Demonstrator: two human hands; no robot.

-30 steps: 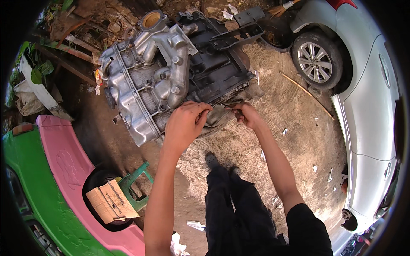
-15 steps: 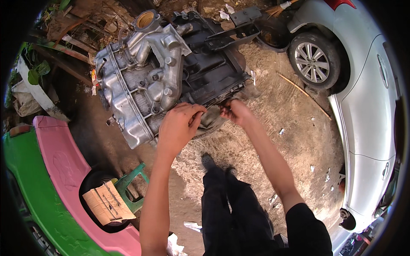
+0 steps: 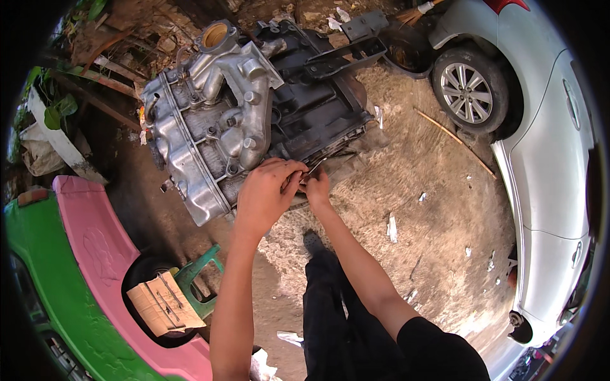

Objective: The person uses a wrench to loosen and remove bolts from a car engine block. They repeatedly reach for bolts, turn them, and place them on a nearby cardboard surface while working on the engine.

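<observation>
A large car engine (image 3: 244,120) lies on the ground ahead of me, with a silver ribbed cover and pipework on its left and a dark block (image 3: 311,124) on its right. At the engine's near edge, my left hand (image 3: 268,187) is closed, thumb against curled fingers; whatever is in its pinch is hidden. My right hand (image 3: 318,189) is closed close beside it, fingertips nearly meeting the left ones. A thin, shiny metal piece (image 3: 318,165) slants up from the right fingertips along the block's edge; its exact kind cannot be made out.
A silver car (image 3: 546,184) stands on the right, a stick (image 3: 456,142) on the ground near its wheel. To the left are a green and pink car body part (image 3: 95,247), a green plastic stool (image 3: 202,279) and a cardboard piece (image 3: 162,303) bearing thin rods. Paper scraps (image 3: 392,228) litter the ground.
My right hand has moved left, from the block's right end up against my left hand. The thin metal piece now shows above it. My left hand has stayed in place.
</observation>
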